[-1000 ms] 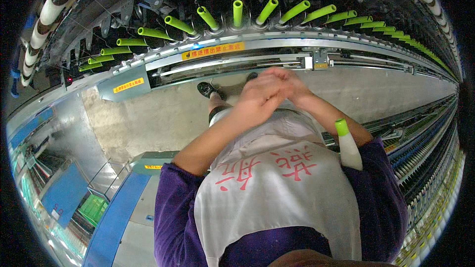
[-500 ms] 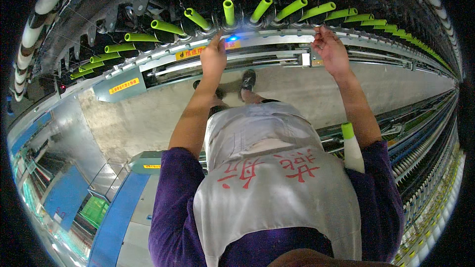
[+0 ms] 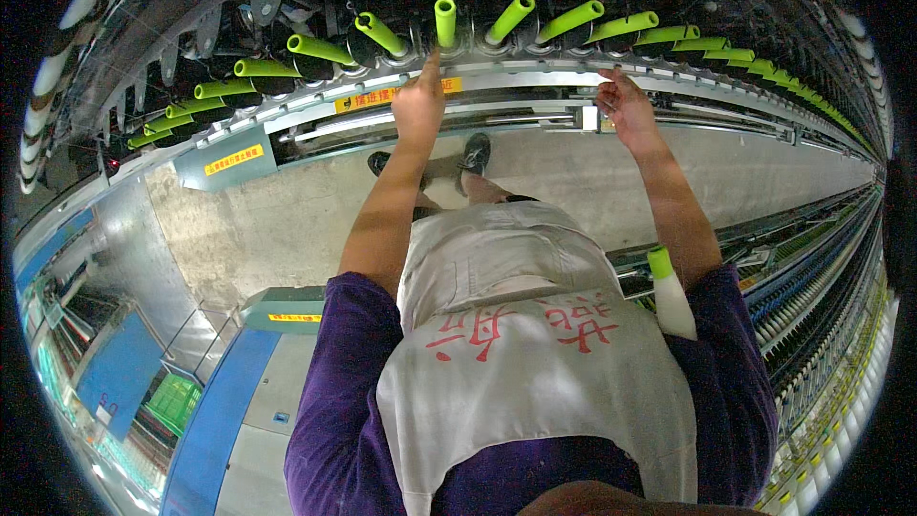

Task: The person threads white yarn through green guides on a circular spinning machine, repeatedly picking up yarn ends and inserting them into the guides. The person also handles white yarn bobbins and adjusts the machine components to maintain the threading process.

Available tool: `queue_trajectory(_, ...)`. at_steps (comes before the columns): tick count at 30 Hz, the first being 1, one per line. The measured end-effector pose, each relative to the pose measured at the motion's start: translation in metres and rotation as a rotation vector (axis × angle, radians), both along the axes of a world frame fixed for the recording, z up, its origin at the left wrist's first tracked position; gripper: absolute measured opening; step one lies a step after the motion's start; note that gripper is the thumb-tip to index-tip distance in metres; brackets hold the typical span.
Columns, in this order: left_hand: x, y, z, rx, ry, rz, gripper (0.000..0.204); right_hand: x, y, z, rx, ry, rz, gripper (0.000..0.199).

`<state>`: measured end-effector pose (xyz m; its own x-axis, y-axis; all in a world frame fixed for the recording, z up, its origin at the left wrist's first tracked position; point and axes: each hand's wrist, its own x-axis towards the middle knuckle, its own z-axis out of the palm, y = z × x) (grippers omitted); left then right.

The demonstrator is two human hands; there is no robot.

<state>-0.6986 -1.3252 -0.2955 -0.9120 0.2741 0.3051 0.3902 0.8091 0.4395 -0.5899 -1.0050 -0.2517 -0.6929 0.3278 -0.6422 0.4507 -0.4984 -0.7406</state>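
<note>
Bright green bobbin tubes stand in a curved row on spindles along the machine, the middle tube [image 3: 445, 24] straight ahead. My left hand [image 3: 418, 110] has its index finger stretched up to the base of that tube, the other fingers curled. Whether the fingertip touches the spindle is hard to make out. Farther right, my right hand [image 3: 628, 113] is just below the rail [image 3: 564, 67], index finger reaching up and the rest loosely bent and apart. Nothing shows in either hand. A white yarn bobbin [image 3: 674, 301] with a green top rests by my right side against the apron [image 3: 535, 382].
A grey machine end cover [image 3: 229, 162] with a yellow label stands at left. Behind me are a blue-and-grey cabinet [image 3: 224, 420] and a green crate [image 3: 175, 401]. Another row of bobbins [image 3: 821, 459] runs along the right. My shoes [image 3: 475, 153] stand on the concrete floor [image 3: 315, 201].
My left hand has shifted slightly right, its index finger now at the middle tube's base. The right hand has dropped a little and moved left. A blue glow beside the left hand is gone.
</note>
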Motion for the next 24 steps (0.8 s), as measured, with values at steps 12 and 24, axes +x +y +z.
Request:
queue_trajectory(12,-0.009,0.032,0.020,-0.304,-0.201,-0.102,0.039,0.012,0.023,0.002,-0.005,0.040,-0.103,0.023)
queue_trajectory(24,-0.001,0.007,0.006,-0.087,-0.055,-0.098,0.043,0.019,0.003,-0.007,0.031,-0.073,-0.041,0.032)
